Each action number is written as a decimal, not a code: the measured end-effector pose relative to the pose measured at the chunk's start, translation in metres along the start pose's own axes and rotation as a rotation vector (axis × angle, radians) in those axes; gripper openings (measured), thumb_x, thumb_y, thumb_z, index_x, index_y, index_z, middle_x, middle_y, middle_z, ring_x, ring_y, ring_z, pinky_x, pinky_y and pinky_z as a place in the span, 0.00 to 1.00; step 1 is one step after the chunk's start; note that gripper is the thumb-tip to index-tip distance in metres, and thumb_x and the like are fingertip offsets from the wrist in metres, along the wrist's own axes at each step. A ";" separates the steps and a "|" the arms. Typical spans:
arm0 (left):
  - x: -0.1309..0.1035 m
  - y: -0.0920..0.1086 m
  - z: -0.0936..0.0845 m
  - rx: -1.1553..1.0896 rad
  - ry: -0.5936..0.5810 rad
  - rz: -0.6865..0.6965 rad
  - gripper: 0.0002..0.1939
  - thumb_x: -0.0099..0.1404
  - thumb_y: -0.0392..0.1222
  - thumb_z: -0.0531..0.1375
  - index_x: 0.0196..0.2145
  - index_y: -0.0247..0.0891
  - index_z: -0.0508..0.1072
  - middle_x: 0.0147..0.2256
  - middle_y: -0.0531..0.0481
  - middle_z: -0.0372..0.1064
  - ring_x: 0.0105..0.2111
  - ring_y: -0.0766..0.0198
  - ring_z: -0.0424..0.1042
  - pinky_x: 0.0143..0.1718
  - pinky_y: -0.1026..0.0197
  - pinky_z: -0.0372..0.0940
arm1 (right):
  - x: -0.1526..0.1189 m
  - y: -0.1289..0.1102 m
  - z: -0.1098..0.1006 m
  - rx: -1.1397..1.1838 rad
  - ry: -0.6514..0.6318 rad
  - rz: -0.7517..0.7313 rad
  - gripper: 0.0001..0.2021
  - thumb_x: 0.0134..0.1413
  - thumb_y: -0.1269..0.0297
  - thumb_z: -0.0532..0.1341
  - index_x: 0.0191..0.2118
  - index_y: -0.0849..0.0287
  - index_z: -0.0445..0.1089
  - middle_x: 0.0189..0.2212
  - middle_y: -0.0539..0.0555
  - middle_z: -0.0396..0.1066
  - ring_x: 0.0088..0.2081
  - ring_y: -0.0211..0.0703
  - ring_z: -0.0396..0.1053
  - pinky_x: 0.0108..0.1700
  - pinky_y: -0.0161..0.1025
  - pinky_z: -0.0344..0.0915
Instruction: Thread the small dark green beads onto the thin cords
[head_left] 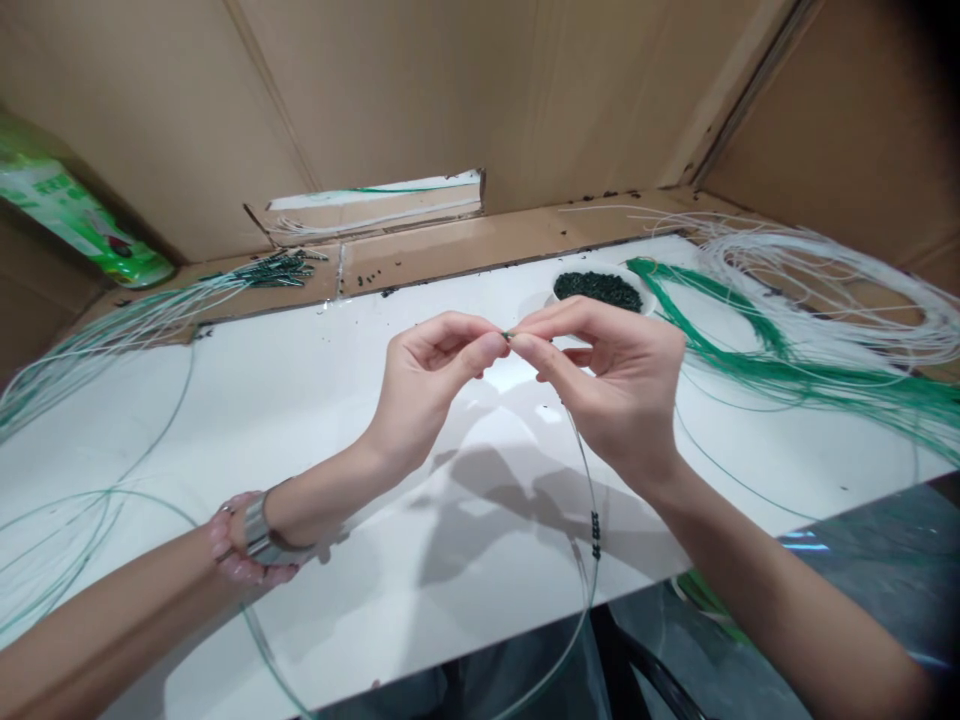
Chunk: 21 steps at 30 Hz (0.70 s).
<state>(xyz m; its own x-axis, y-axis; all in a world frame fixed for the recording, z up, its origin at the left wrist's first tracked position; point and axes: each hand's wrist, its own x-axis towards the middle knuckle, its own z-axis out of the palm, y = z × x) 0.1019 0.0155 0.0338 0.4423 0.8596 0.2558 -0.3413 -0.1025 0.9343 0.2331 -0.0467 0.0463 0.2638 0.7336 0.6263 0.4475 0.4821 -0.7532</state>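
My left hand point(427, 385) and my right hand point(611, 380) meet fingertip to fingertip above the white tabletop point(315, 400). Both are closed in a pinch around a small dark green piece point(508, 336), mostly hidden by the fingers. From beneath my right hand hangs a thin pale green cord point(587, 460), which curves down past the table's front edge. A short row of small dark green pieces point(596, 535) sits on this cord. Just behind my right hand stands a white bowl point(646, 300) filled with similar dark green pieces point(596, 290).
Green strands point(750, 350) and a coil of white strands point(840, 270) lie at right. At left lie a bundle of cords point(180, 295) with dark green ends and loose looped cords point(105, 500). A green bottle point(82, 220) leans against cardboard walls point(420, 90) enclosing the table.
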 end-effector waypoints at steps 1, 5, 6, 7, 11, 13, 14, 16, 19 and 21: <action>0.001 0.000 -0.001 0.013 -0.006 0.014 0.05 0.54 0.41 0.67 0.25 0.39 0.76 0.24 0.55 0.70 0.25 0.72 0.65 0.29 0.69 0.62 | 0.000 0.000 0.000 -0.013 0.008 -0.009 0.05 0.51 0.70 0.64 0.26 0.59 0.71 0.26 0.49 0.72 0.30 0.35 0.69 0.22 0.29 0.63; 0.005 0.000 -0.005 0.066 0.000 0.063 0.04 0.55 0.41 0.66 0.25 0.39 0.76 0.23 0.55 0.70 0.24 0.73 0.66 0.27 0.71 0.63 | 0.002 -0.001 -0.002 -0.179 0.028 -0.154 0.04 0.51 0.73 0.61 0.28 0.60 0.71 0.26 0.49 0.71 0.28 0.33 0.66 0.23 0.28 0.64; 0.005 0.000 -0.005 0.080 0.003 0.080 0.04 0.55 0.41 0.66 0.25 0.39 0.76 0.24 0.55 0.70 0.24 0.73 0.66 0.27 0.71 0.63 | 0.002 -0.001 -0.002 -0.227 0.024 -0.204 0.05 0.51 0.74 0.61 0.28 0.60 0.71 0.26 0.49 0.70 0.27 0.32 0.65 0.23 0.29 0.64; 0.005 -0.001 -0.006 0.094 0.005 0.100 0.04 0.55 0.40 0.66 0.25 0.39 0.76 0.24 0.54 0.71 0.24 0.72 0.66 0.28 0.70 0.64 | 0.003 -0.001 -0.002 -0.269 0.017 -0.251 0.06 0.51 0.75 0.60 0.27 0.60 0.71 0.25 0.49 0.70 0.27 0.32 0.65 0.24 0.29 0.65; 0.006 -0.003 -0.006 0.140 -0.001 0.179 0.03 0.55 0.39 0.66 0.26 0.38 0.76 0.25 0.54 0.71 0.25 0.72 0.68 0.30 0.70 0.65 | 0.003 0.002 -0.001 -0.361 0.000 -0.342 0.07 0.50 0.76 0.59 0.26 0.60 0.71 0.23 0.50 0.68 0.26 0.34 0.65 0.25 0.31 0.65; 0.006 -0.004 -0.006 0.156 -0.001 0.205 0.03 0.56 0.38 0.65 0.26 0.38 0.76 0.25 0.54 0.71 0.25 0.72 0.68 0.30 0.70 0.65 | 0.003 0.003 -0.001 -0.375 0.005 -0.361 0.07 0.50 0.76 0.59 0.26 0.61 0.70 0.23 0.50 0.68 0.26 0.34 0.64 0.25 0.32 0.64; 0.005 -0.004 -0.006 0.163 0.000 0.212 0.03 0.56 0.37 0.65 0.26 0.38 0.76 0.25 0.54 0.71 0.25 0.73 0.68 0.29 0.70 0.65 | 0.003 0.003 -0.001 -0.380 0.007 -0.365 0.07 0.50 0.76 0.59 0.26 0.61 0.70 0.23 0.51 0.68 0.26 0.34 0.64 0.25 0.32 0.64; 0.005 -0.004 -0.006 0.181 0.003 0.222 0.03 0.56 0.37 0.65 0.26 0.37 0.76 0.25 0.54 0.71 0.24 0.73 0.68 0.29 0.70 0.65 | 0.003 0.003 -0.001 -0.390 0.005 -0.370 0.07 0.51 0.76 0.59 0.26 0.60 0.70 0.23 0.50 0.68 0.26 0.34 0.64 0.25 0.32 0.64; 0.005 -0.001 -0.006 0.246 0.010 0.252 0.03 0.56 0.36 0.65 0.25 0.37 0.75 0.25 0.54 0.72 0.25 0.72 0.68 0.27 0.70 0.65 | 0.003 0.004 -0.002 -0.436 0.003 -0.400 0.07 0.52 0.76 0.58 0.27 0.60 0.69 0.23 0.51 0.68 0.25 0.34 0.63 0.26 0.32 0.65; 0.006 0.002 -0.007 0.316 -0.002 0.290 0.03 0.55 0.35 0.65 0.25 0.37 0.75 0.25 0.54 0.72 0.25 0.71 0.69 0.27 0.69 0.66 | 0.003 0.005 -0.003 -0.499 0.000 -0.448 0.08 0.53 0.76 0.58 0.27 0.59 0.69 0.24 0.51 0.67 0.26 0.35 0.63 0.27 0.33 0.65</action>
<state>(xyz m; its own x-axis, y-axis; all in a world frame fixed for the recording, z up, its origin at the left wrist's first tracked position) 0.0985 0.0237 0.0352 0.3674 0.7715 0.5194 -0.1814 -0.4882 0.8536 0.2381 -0.0434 0.0454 -0.0399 0.5143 0.8567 0.8552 0.4609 -0.2369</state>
